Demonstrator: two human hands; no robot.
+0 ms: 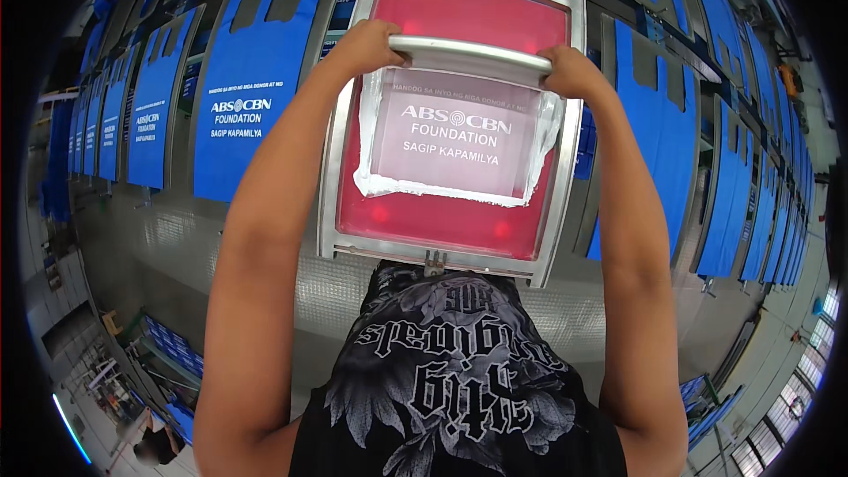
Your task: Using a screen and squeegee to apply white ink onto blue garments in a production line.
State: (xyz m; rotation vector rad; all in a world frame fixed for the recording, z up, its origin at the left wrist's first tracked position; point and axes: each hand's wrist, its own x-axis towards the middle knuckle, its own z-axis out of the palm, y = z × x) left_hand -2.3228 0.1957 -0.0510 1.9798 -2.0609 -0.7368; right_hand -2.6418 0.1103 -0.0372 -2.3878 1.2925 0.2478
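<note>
A squeegee (468,55) with a long pale metal bar lies across the far part of a screen-printing frame (329,212). My left hand (364,46) is closed round its left end, and my right hand (576,73) grips the right end. The frame has silver metal edges and a red mesh (433,225) with a paler rectangular window of white lettering. White ink (375,181) borders that window on the left, right and near sides. Whatever lies beneath the mesh is mostly hidden.
Flat blue bags with cut-out handles lie in rows on grey boards, one bag (247,97) left of the frame and another (649,168) to the right. Metal clamps (435,262) sit at the frame's ends. Far lower left, another person (159,442) is partly visible.
</note>
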